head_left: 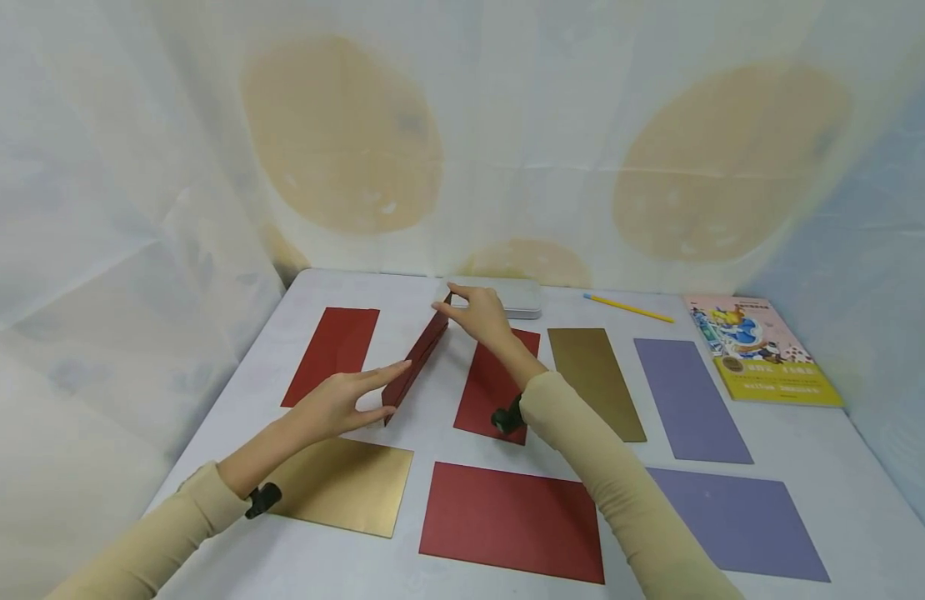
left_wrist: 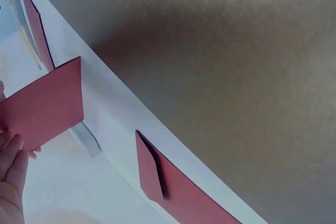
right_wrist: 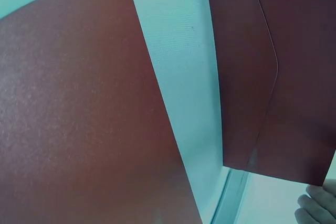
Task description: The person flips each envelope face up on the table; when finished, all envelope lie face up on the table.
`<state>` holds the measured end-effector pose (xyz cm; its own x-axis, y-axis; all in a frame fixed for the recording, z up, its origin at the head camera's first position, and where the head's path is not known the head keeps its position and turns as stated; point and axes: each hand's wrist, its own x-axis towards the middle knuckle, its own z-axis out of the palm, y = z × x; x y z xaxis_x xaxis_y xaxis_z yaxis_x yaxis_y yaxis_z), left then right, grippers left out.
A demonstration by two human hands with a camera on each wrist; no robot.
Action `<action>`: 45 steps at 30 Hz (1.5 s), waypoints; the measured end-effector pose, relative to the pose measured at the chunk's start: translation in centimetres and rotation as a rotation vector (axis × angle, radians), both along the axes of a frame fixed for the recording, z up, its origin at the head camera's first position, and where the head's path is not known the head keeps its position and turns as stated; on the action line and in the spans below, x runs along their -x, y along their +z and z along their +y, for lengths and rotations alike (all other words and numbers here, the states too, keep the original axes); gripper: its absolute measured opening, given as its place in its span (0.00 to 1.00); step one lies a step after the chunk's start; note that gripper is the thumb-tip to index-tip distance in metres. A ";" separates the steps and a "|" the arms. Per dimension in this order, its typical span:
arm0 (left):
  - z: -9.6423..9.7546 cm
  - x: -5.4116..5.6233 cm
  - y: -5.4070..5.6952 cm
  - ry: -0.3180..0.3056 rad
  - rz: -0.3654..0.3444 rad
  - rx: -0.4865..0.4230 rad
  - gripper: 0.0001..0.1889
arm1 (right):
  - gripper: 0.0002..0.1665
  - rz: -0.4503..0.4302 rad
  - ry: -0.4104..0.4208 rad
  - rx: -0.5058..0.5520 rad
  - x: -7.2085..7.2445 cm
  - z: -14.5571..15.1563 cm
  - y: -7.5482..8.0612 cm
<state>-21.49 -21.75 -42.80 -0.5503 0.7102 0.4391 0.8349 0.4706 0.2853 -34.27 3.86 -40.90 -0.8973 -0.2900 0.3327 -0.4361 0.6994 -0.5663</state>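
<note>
Both hands hold a red envelope [head_left: 417, 358] on its edge, tilted above the white table. My left hand [head_left: 335, 407] has its near end between thumb and fingers. At the far top corner, my right hand [head_left: 479, 315] pinches it. The envelope's pointed flap line shows in the right wrist view, on the dark red face [right_wrist: 294, 77]. One flat red envelope [head_left: 335, 350] lies to its left and another [head_left: 488, 387] to its right, partly under the right forearm. A gold envelope [head_left: 350, 483] lies below the left hand.
Nearer the front lies a red envelope [head_left: 507, 517]. On the right are a darker gold envelope [head_left: 597, 375] and two purple ones [head_left: 691, 396], [head_left: 755, 521]. A pale flat case [head_left: 518, 296], a yellow pencil [head_left: 627, 308] and a picture book [head_left: 762, 350] lie along the back.
</note>
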 end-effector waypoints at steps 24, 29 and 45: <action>-3.6 0.6 -0.5 0.341 -0.259 -0.107 0.42 | 0.40 -0.191 0.316 -0.190 -2.3 -0.4 -2.9; -3.9 0.6 -0.8 0.351 -0.327 -0.118 0.42 | 0.41 -0.256 0.356 -0.256 -2.8 -0.4 -3.2; -3.9 0.0 -2.9 0.310 -0.447 -0.011 0.37 | 0.38 -0.252 0.420 -0.384 -2.9 0.2 -4.0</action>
